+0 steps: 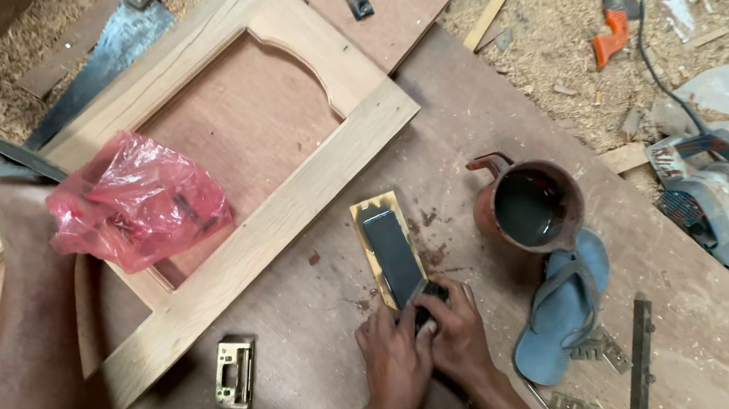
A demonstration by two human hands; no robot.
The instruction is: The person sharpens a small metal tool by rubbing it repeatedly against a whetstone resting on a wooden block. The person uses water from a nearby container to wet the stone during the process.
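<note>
both hands, left hand (393, 359) and right hand (456, 329), are curling tight together, pressing a small dark blade (427, 301) onto the long dark sharpening stone (391, 253); rusty round metal cup (530, 205) sitting at three o'clock.

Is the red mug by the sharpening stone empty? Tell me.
No. The red mug holds dark liquid well up its inside, and stands right of the sharpening stone on the board.
</note>
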